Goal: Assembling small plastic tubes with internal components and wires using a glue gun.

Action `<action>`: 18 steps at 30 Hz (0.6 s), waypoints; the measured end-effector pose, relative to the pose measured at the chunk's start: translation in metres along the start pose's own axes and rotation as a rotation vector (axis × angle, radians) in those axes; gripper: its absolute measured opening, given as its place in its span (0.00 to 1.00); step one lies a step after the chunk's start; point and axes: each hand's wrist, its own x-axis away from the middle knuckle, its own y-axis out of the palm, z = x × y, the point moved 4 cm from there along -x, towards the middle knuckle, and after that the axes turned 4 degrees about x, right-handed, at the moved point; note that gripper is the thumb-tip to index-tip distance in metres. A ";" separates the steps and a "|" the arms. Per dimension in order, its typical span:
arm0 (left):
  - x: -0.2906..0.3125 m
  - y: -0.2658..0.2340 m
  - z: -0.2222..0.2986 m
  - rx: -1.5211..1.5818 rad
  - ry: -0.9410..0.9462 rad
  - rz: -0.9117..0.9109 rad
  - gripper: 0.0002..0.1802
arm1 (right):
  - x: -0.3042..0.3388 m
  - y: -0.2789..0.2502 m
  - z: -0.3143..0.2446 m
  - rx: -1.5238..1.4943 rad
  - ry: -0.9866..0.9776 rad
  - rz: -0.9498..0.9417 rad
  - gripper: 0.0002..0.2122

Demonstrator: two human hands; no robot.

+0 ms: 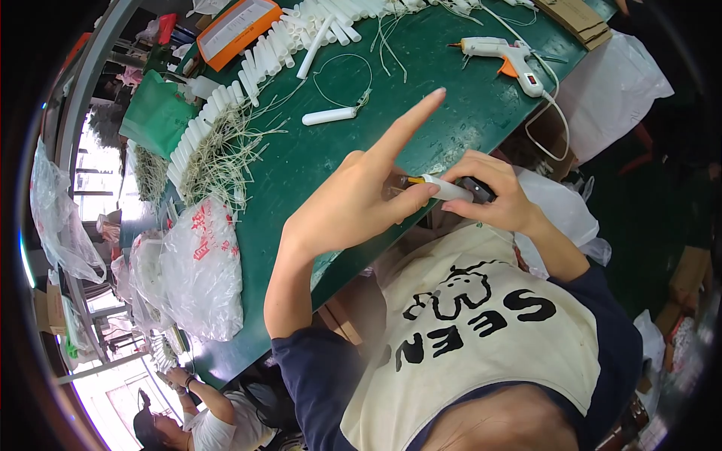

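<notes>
Pinching a white plastic tube (449, 189) by the table edge, right hand (492, 188) closed narrow, black piece (479, 189) under its fingers. Left hand (338, 199): index finger extended, thumb at the tube's yellow-tipped end, partly hiding it; can't tell if gripping. Around: glue gun (504, 54) and wire-looped white tube (329, 116) on green table (481, 113), wire bundle (218, 158) at left. Orange box (242, 43), white inside; clear plastic bag (203, 270), contents unclear.
</notes>
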 end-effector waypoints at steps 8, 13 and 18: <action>0.001 -0.002 -0.006 0.200 0.084 0.148 0.37 | 0.004 0.002 0.004 -0.046 0.047 0.052 0.15; -0.004 0.000 -0.001 -0.197 -0.007 0.144 0.28 | 0.005 0.004 0.002 -0.057 0.024 0.032 0.15; -0.004 0.008 -0.002 -0.467 0.102 0.206 0.26 | 0.007 0.005 0.004 0.034 -0.005 0.022 0.15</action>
